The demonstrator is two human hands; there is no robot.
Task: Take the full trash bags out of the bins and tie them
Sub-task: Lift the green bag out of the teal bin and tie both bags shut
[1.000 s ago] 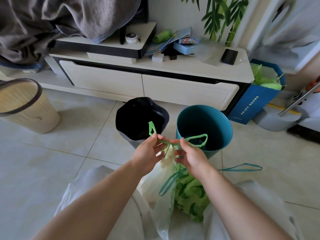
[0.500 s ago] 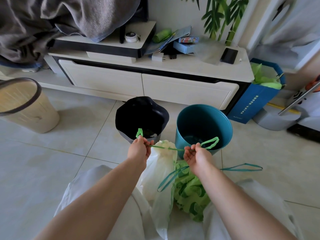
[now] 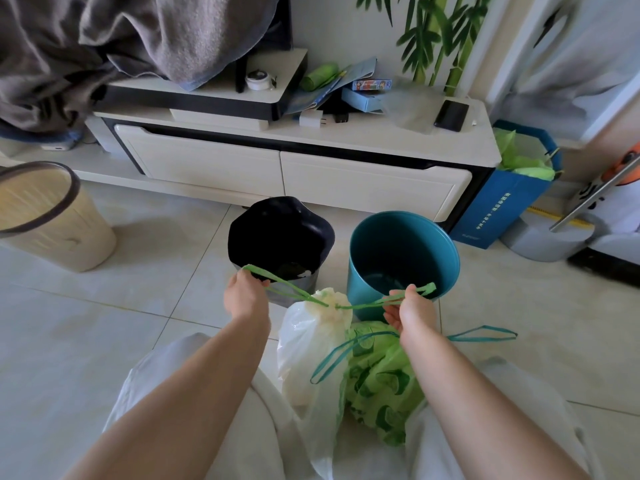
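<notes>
A white trash bag stands on the floor between my knees, its neck gathered by a green drawstring. My left hand grips the drawstring's left loop and my right hand grips its right loop, with the string stretched taut between them. A green patterned trash bag with a teal drawstring lies just right of the white bag. Beyond my hands stand a black bin and a teal bin, both unlined.
A beige bin with a dark rim stands at far left. A low white TV cabinet runs along the back, and a blue bin with green contents stands at its right end. Pale floor tiles surround me.
My hands started close together over the bag's neck and have pulled apart sideways. The green drawstring has drawn tight and cinched the white bag's opening.
</notes>
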